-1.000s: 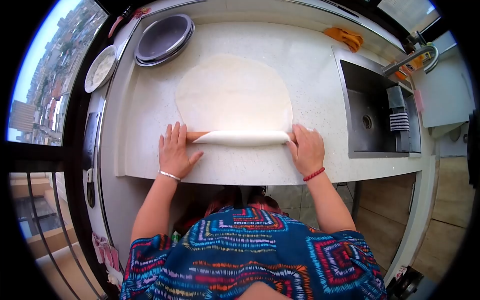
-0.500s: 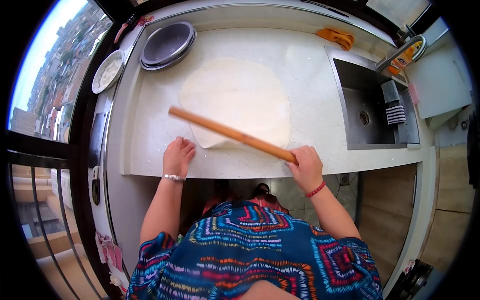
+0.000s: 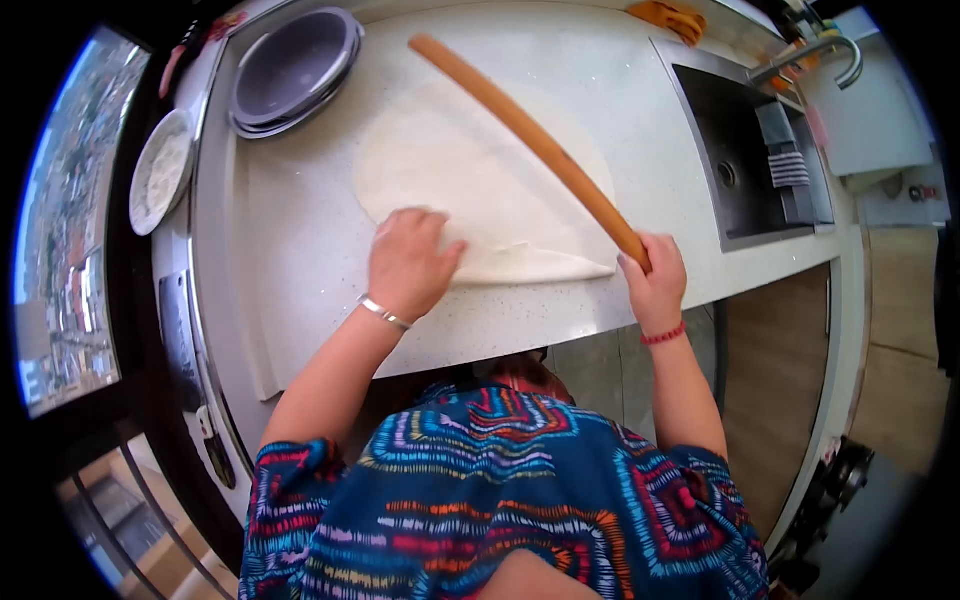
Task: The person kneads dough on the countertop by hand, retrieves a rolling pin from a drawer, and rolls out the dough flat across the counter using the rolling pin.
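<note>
A wide, thin sheet of pale dough lies on the white counter, its near edge folded over. My right hand is closed round the lower end of a wooden rolling pin, which slants up and left above the dough. At the dough's near left part, my left hand is over the sheet with its fingers apart and holds nothing. Whether its fingertips touch the dough is hard to tell.
Stacked grey bowls stand at the back left. A white bowl of flour and a knife lie on the left ledge. On the right are a sink, a faucet and an orange cloth.
The rolling pin has come out of the rolled near edge of the dough and swung up in my right hand. My left hand let go of its end and moved right, over the dough.
</note>
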A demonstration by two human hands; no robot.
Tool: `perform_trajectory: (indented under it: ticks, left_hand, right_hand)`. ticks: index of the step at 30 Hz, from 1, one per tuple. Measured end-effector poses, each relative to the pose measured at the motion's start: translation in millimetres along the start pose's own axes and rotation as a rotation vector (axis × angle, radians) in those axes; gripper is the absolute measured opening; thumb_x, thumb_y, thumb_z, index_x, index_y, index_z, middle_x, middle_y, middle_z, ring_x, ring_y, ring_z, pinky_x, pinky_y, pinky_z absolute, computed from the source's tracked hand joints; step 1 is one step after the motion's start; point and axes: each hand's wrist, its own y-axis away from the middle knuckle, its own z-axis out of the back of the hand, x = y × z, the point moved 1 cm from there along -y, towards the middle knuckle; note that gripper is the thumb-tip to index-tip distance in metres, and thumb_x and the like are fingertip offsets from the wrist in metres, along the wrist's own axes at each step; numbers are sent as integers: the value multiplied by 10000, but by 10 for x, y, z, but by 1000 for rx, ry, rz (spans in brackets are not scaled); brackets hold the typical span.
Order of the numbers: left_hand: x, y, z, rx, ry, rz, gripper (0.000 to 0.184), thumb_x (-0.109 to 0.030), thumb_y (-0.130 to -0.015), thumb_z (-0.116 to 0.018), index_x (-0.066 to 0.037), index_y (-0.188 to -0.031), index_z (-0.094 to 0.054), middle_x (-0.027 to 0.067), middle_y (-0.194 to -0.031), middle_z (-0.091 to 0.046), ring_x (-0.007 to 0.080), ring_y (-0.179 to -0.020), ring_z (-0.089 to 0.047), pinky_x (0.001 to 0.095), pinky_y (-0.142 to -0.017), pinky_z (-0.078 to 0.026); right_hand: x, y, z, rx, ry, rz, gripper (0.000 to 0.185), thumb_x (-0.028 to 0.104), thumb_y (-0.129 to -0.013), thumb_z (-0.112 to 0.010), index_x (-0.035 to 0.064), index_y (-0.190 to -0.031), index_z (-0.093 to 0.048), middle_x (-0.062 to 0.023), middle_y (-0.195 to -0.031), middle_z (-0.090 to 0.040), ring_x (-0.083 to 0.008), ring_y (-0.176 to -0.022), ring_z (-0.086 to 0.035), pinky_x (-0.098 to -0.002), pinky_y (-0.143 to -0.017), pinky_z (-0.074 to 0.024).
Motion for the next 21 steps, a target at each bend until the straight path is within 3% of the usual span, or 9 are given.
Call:
perform_trajectory:
  ticks: [2, 4, 6, 10, 11, 12, 14, 18, 21]
  left_hand:
    - [-92, -93, -262, -82, -76, -211, 508, -402, -813, -637, -43, -1166, -574, 171, -1274, -520, 337, -1224, -454, 481, -1015, -347]
    - [-160, -145, -520, 66, -128, -368, 718, -487, -789, -634, -52, -1332, -459, 180, -1457, -321, 330, -1377, -265, 490, -1125, -178]
    - [-393, 11, -540, 295, -77, -489, 780, -535, -770, -626, -59, -1358, -435, 196, -1487, -270, 332, -1395, -232, 508, -1139, -136]
    - [-621, 523, -545, 578, 645, -855, 544, -408, -780, -673, -75, -1193, -548, 172, -1243, -529, 300, -1107, -567, 404, -908, -471]
    - [-599, 466, -381, 560, 606, -817, 351, -267, -802, -683, -60, -1067, -580, 137, -1034, -607, 255, -870, -641, 324, -731, -521]
    - [-523, 420, -281, 563, 607, -817, 351, -267, -802, -683, -60, -1067, -580, 137, -1034, -607, 255, -870, -641, 324, -731, -521]
    - [-246, 318, -114, 326, 666, -384, 232, -188, -843, -642, -52, -1025, -594, 92, -956, -629, 218, -805, -640, 306, -715, -518]
    - [323, 376, -38, -26, 1229, 739, 256, -154, -904, -574, -8, -1111, -538, 89, -1073, -581, 203, -955, -589, 346, -791, -510]
    - [485, 436, 61, -237, 1651, 1048, 314, -147, -904, -568, 44, -1143, -501, 162, -1094, -556, 261, -972, -572, 385, -828, -498]
  right_hand:
    - [26, -85, -61, -58, -81, -74, 268, 74, -723, -688, 40, -980, -621, -104, -864, -567, -274, -813, -553, -364, -719, -445]
    - [75, -137, -42, -78, -72, -73, 274, 77, -725, -689, 41, -988, -622, -103, -865, -567, -267, -812, -553, -360, -721, -446]
    - [111, -115, -32, -84, -64, -78, 280, 79, -727, -690, 43, -997, -623, -101, -866, -567, -261, -812, -554, -356, -723, -447]
    - [220, -154, -96, -50, -65, -73, 278, 92, -714, -699, 53, -981, -636, -83, -870, -575, -259, -827, -554, -353, -734, -453]
    - [256, -159, -116, -26, -45, -52, 275, 99, -709, -703, 57, -973, -641, -75, -871, -578, -258, -836, -555, -353, -739, -456]
    - [272, -154, -141, -25, -45, -55, 275, 99, -709, -703, 57, -973, -641, -75, -871, -578, -258, -836, -555, -353, -739, -456]
    - [300, -170, -227, 10, 8, -46, 272, 107, -699, -710, 65, -960, -650, -61, -876, -584, -258, -853, -554, -354, -744, -461]
    - [276, -168, -423, 17, 12, -12, 284, 122, -687, -721, 71, -958, -653, -60, -882, -588, -259, -855, -552, -355, -744, -463]
    - [220, -152, -532, 16, 47, 29, 298, 133, -672, -731, 83, -957, -659, -57, -881, -589, -261, -839, -545, -363, -739, -457]
